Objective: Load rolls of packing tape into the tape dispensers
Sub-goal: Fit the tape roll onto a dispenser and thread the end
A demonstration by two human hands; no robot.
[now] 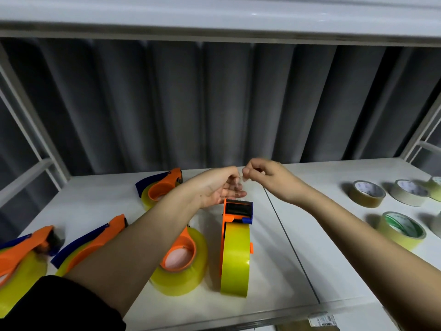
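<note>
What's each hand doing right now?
Left hand: open, palm up, holding nothing.
Right hand: fingertips pinched together, apparently on clear tape; blurred.

1. A white shelf [298, 235] carries everything.
2. One loaded orange dispenser [235, 247] stands upright at the centre.
3. Four more loaded dispensers [90, 244] lie on their sides to the left.
4. Loose tape rolls [367, 193] lie flat at the right.
</note>
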